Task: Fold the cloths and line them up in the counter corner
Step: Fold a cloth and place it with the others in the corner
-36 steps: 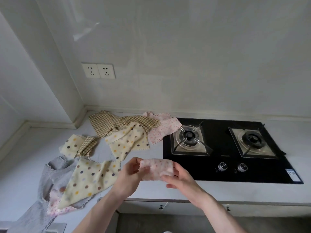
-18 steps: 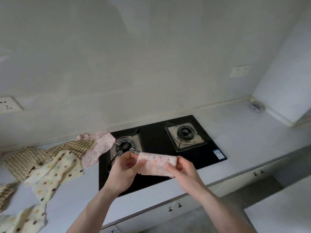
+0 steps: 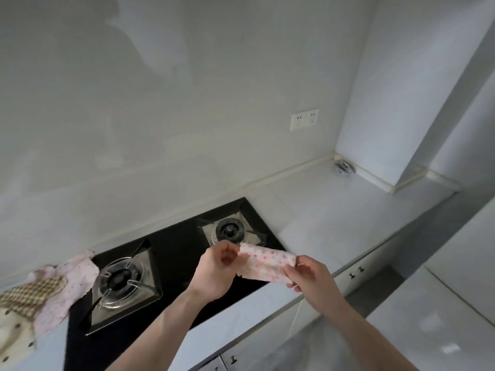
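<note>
A small pink cloth (image 3: 267, 263), folded into a narrow band and sprinkled with tiny red and dark dots, was held in the air above the front right part of a black glass two-burner gas hob (image 3: 171, 253). Its top edge ran as a smooth fold from upper left to lower right, while the lower edge hung looser and slightly ragged, with a paler inner layer showing beneath.

The left hand (image 3: 217, 271) pinched the cloth's left end between thumb and curled fingers, knuckles turned toward the camera. The right hand (image 3: 310, 279) pinched the right end, its fingers curled round the lower corner. The cloth was stretched lightly between the two hands, touching nothing else. A thin pale thread (image 3: 296, 314) dangled below the right hand.

The hob was sunk into a pale grey desk (image 3: 334, 210), whose bare stretch ran rightward to a corner where two walls met. A small round metal fitting (image 3: 344, 167) sat in that corner, and a white double wall socket (image 3: 304, 119) was mounted above it.

At the far left of the desk lay unfolded cloths in a loose heap: a larger pink dotted cloth (image 3: 69, 287) whose edge overlapped the hob's left side, a brown and cream checked cloth (image 3: 29, 295) lying partly on it, and a cream cloth with dark polka dots (image 3: 13, 333) at the frame's edge.
</note>
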A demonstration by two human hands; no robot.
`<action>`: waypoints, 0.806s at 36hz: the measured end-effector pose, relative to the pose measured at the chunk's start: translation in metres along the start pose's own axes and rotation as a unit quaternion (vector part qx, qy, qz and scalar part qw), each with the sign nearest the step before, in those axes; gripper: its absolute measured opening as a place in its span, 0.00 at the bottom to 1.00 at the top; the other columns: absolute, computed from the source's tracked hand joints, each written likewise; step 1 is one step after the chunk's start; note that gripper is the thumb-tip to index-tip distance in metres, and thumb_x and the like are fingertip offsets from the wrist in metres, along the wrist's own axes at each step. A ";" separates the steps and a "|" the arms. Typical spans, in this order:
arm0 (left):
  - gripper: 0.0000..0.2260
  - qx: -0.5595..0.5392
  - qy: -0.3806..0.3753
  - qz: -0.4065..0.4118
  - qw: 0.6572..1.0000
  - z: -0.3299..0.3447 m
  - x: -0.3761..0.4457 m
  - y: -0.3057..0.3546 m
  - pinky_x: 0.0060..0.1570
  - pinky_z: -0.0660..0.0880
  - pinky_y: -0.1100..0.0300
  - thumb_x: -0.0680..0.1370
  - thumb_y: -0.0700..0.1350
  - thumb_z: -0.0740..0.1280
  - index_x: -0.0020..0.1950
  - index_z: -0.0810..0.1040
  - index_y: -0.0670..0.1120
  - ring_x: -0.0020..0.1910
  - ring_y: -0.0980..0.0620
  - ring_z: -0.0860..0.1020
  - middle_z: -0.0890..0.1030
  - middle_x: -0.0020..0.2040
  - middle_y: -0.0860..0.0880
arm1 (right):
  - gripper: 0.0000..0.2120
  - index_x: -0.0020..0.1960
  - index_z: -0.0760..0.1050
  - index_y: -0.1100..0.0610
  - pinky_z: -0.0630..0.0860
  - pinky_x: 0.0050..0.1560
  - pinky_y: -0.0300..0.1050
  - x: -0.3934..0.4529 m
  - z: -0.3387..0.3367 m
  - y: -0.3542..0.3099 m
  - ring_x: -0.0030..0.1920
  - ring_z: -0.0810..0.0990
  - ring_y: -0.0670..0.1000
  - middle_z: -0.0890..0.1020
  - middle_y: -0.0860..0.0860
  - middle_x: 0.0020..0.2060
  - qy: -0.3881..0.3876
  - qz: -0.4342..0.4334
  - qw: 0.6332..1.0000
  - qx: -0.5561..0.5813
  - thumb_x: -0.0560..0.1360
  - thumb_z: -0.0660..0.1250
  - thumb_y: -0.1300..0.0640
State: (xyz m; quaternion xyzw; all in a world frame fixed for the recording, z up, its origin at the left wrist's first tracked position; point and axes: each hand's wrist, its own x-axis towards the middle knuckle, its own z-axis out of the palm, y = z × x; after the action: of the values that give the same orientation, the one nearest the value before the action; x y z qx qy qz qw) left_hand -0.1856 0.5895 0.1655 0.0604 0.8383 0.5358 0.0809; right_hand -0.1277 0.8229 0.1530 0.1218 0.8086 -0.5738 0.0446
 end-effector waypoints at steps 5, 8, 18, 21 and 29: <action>0.06 0.023 -0.028 0.008 0.999 0.024 0.051 0.013 0.44 0.81 0.60 0.77 0.50 0.74 0.49 0.81 0.51 0.40 0.54 0.82 0.84 0.41 0.52 | 0.06 0.47 0.79 0.56 0.80 0.40 0.39 0.028 -0.029 0.005 0.36 0.85 0.46 0.86 0.49 0.36 0.032 0.015 0.999 0.011 0.79 0.70 0.54; 0.06 0.039 -0.049 0.018 0.998 0.040 0.083 0.020 0.44 0.80 0.60 0.77 0.51 0.73 0.48 0.81 0.51 0.40 0.54 0.82 0.84 0.41 0.52 | 0.06 0.46 0.79 0.55 0.79 0.39 0.40 0.048 -0.046 0.008 0.37 0.85 0.48 0.85 0.48 0.35 0.060 0.030 0.998 0.012 0.78 0.71 0.53; 0.08 0.091 -0.094 0.033 0.991 0.087 0.184 0.052 0.42 0.78 0.60 0.75 0.55 0.73 0.43 0.81 0.52 0.41 0.55 0.82 0.84 0.41 0.50 | 0.03 0.50 0.80 0.51 0.79 0.41 0.44 0.112 -0.097 0.004 0.36 0.85 0.49 0.86 0.53 0.35 0.115 0.057 0.991 0.026 0.78 0.70 0.53; 0.08 0.101 -0.114 0.029 0.988 0.100 0.211 0.065 0.39 0.72 0.67 0.76 0.55 0.72 0.46 0.81 0.51 0.43 0.58 0.81 0.84 0.44 0.53 | 0.03 0.51 0.79 0.51 0.80 0.41 0.44 0.130 -0.105 0.005 0.36 0.84 0.50 0.86 0.55 0.36 0.131 0.081 0.986 0.067 0.78 0.70 0.54; 0.05 0.062 -0.158 0.000 0.986 0.129 0.276 0.064 0.45 0.80 0.57 0.78 0.54 0.70 0.51 0.79 0.55 0.45 0.53 0.82 0.83 0.49 0.54 | 0.03 0.47 0.79 0.57 0.76 0.36 0.44 0.191 -0.118 0.022 0.32 0.82 0.50 0.83 0.51 0.31 0.164 0.137 0.968 0.131 0.77 0.70 0.58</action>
State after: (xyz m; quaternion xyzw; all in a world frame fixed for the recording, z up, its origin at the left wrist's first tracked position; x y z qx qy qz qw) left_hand -0.4290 0.7828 0.1510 0.1493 0.8466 0.4667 0.2078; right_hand -0.2984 0.9679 0.1321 0.3286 0.6986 -0.6350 -0.0273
